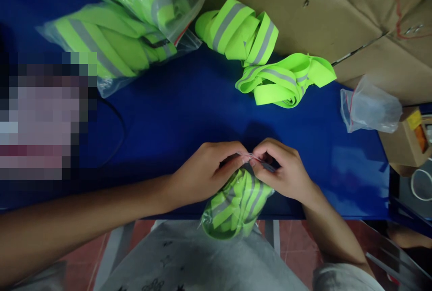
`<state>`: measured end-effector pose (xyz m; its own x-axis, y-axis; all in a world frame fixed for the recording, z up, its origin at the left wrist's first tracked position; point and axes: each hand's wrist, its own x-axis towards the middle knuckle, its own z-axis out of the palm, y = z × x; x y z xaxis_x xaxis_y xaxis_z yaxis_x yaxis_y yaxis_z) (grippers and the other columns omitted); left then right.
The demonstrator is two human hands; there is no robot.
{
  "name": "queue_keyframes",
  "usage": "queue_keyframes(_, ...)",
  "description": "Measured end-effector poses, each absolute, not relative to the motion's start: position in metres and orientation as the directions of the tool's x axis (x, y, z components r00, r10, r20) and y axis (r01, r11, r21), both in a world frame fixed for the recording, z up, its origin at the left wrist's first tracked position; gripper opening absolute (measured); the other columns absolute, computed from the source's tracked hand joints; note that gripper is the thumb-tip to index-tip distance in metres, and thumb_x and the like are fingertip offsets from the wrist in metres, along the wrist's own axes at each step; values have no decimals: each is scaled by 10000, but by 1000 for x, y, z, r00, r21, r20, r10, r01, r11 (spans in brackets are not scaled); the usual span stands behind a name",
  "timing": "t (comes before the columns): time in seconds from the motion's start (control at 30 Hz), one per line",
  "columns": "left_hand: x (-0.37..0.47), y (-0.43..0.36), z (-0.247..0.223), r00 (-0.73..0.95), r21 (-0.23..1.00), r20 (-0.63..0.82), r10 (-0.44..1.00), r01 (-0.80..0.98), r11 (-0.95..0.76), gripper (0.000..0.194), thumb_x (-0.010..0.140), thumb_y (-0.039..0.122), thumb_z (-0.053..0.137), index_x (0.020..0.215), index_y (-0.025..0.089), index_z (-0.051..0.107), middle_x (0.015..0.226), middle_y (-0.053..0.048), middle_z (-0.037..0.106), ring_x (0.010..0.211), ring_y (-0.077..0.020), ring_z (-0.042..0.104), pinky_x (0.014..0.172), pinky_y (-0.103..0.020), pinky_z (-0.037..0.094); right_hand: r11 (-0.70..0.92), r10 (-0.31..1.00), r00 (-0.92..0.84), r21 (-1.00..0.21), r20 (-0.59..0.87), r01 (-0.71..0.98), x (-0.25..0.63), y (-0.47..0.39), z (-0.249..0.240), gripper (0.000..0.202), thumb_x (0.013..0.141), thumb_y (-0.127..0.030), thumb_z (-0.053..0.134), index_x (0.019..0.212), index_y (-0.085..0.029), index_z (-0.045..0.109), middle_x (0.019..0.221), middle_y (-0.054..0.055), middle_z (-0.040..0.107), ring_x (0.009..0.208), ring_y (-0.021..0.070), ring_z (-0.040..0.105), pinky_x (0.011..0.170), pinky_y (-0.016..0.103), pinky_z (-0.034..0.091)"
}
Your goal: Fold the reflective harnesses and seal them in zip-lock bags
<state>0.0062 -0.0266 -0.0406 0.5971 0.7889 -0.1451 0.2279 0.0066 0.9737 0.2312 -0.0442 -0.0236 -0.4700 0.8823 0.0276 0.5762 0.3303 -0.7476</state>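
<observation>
The left hand [209, 169] pinched one part of the red-lined mouth [254, 157] of a packed bag [232, 212] between thumb and forefinger; the right hand [286, 171] pinched the same mouth just beside it, its thumb against the near side. The packed bag, full of folded yellow-green strap with grey stripes, hung at six o'clock from the fingertips, its lower end past the near edge of the blue table [175, 111].

That overhang looked like the chief risk: with the weight beyond the edge, a loosened pinch could have let the bag slide toward the lap or floor. A fold of strap bulging up near the mouth could have caught between its lips and left a gap, and a hard sideways pull might have stretched the thin film.

From the hands, a coiled strap [232, 34] lay at twelve o'clock and a looser strap [286, 79] at one, two filled bags [111, 43] at ten to eleven, and a clear bag [374, 106] at two, near a cardboard box [398, 142].
</observation>
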Motion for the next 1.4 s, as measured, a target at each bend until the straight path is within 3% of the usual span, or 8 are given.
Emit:
queue_keyframes(0.33, -4, -22, -35, 532, 979, -125, 838, 202, 18, 301, 1092, 322, 473, 1066, 206, 750, 926, 6, 781, 792, -112, 692, 731, -225, 495, 263, 890, -455, -796, -17, 545, 249, -41, -23, 40, 987, -237, 710, 1023, -231, 694, 879, -8, 716, 714, 98, 628, 645, 233, 493)
queue_keyframes(0.43, -3, -15, -33, 471, 982, -190, 861, 73, 177, 284, 1068, 401, 522, 1206, 220, 692, 1053, -35, 779, 953, -152, 722, 823, -248, 542, 251, 932, -359, -809, 53, 531, 252, -40, -24, 23, 985, -208, 705, 978, -229, 706, 843, -8, 708, 692, 97, 626, 611, 227, 476)
queue_keyframes(0.63, -1, -8, -32, 619, 861, -369, 694, -55, 506, 764, 819, 366, 828, 1445, 274, 399, 1151, -71, 715, 994, -196, 725, 757, -274, 576, 283, 958, -171, -854, 230, 436, 256, -42, -28, 64, 985, -255, 705, 952, -245, 759, 825, 9, 737, 697, 132, 658, 604, 256, 504)
queue_keyframes(0.8, -6, -6, -32, 529, 949, -243, 813, -44, 312, 490, 971, 438, 680, 1382, 243, 496, 948, -18, 679, 786, -129, 641, 644, -221, 491, 161, 981, 9, -842, 193, 515, 260, -37, -34, 305, 1071, -412, 546, 990, -238, 783, 817, 32, 734, 650, 145, 634, 580, 276, 508)
queue_keyframes(0.93, -19, 5, -30, 355, 980, -137, 925, 183, 75, 492, 1046, 504, 547, 1468, 255, 501, 793, 36, 582, 594, -99, 466, 526, -219, 349, 103, 986, 55, -842, 155, 530, 262, -31, -42, 307, 1064, -442, 564, 1022, -220, 771, 772, 8, 683, 606, 124, 592, 548, 252, 481)
queue_keyframes(1.1, -41, 21, -6, 197, 805, 46, 979, 574, -153, 606, 1086, 522, 418, 1619, 237, 380, 771, 14, 608, 623, -157, 535, 632, -287, 399, 238, 961, -64, -687, 269, 687, 265, -28, -38, 234, 1067, -345, 569, 1041, -214, 761, 930, 43, 751, 836, 158, 701, 792, 302, 566)
queue_keyframes(1.23, -59, 35, 7, 24, 631, 90, 996, 772, -75, 703, 1061, 571, 428, 1674, 239, 333, 1063, -81, 711, 913, -269, 670, 803, -360, 450, 320, 933, -147, -565, 329, 761, 272, -27, -34, 202, 1062, -275, 554, 1156, -232, 727, 1066, 69, 761, 991, 200, 725, 909, 362, 587)
queue_keyframes(1.4, -67, 42, 7, -32, 607, 181, 983, 790, -86, 754, 1074, 616, 377, 1711, 244, 224, 1539, -73, 561, 1339, -338, 582, 1023, -394, 462, 390, 886, -328, -144, 329, 910, 274, 3, -35, 506, 1017, -306, 612, 1508, -202, 552, 1552, 212, 539, 1471, 387, 504, 1178, 603, 451)
